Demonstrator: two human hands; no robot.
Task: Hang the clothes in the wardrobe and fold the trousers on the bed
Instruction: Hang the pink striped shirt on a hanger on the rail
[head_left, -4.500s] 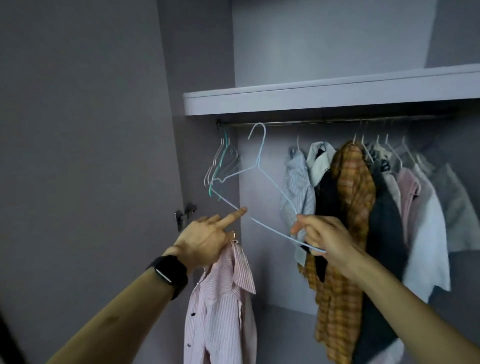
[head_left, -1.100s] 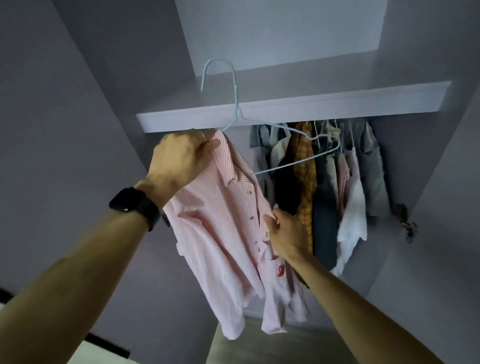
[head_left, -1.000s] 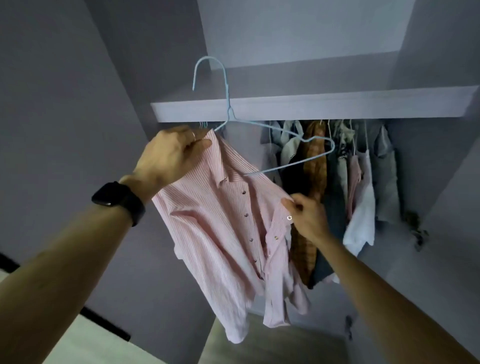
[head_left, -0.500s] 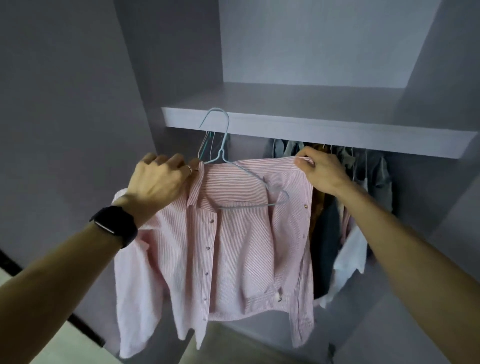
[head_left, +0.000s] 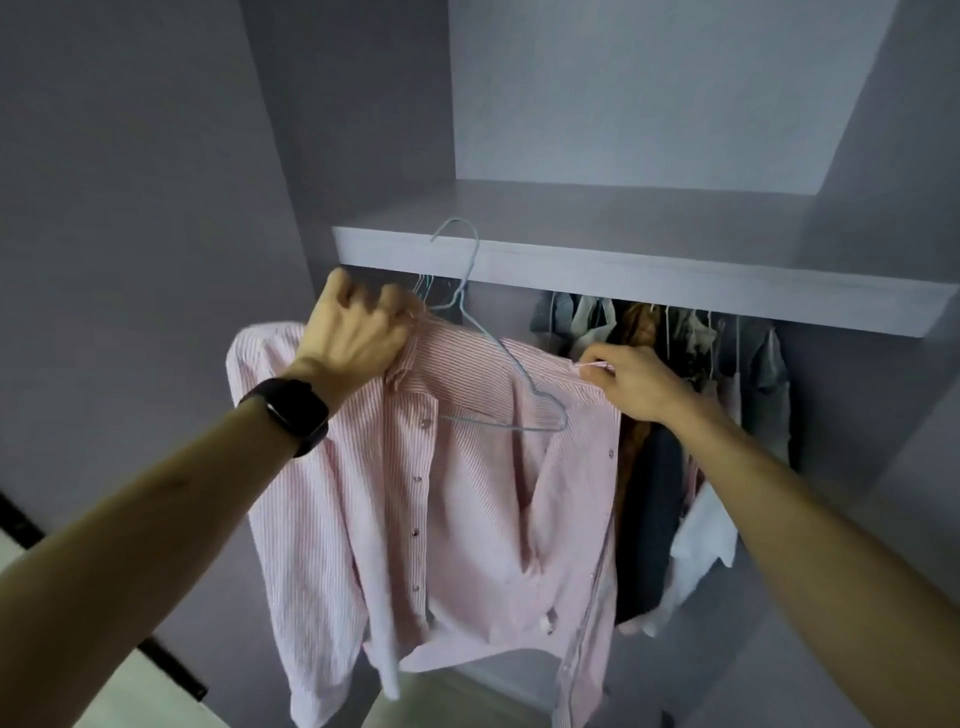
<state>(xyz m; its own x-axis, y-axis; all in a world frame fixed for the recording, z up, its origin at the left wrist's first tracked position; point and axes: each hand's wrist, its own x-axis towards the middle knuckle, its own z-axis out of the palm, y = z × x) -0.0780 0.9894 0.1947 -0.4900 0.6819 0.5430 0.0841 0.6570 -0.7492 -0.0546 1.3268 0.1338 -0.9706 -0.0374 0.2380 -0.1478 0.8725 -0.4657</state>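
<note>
Before the wardrobe shelf (head_left: 623, 273), the left hand (head_left: 353, 338) is gripping the pink shirt (head_left: 467, 509) collar, the right hand (head_left: 634, 384) pinching its shoulder; between them the hanger (head_left: 497, 341) is pointing hook-up, shirt hanging lengthwise below.

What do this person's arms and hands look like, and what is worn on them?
The left forearm and right forearm are bare, with no sleeve in view. At the wrist of the left hand sits a black watch with a rounded rectangular face and a dark strap. The right hand and its wrist wear nothing that shows. Neither hand is gloved.
</note>
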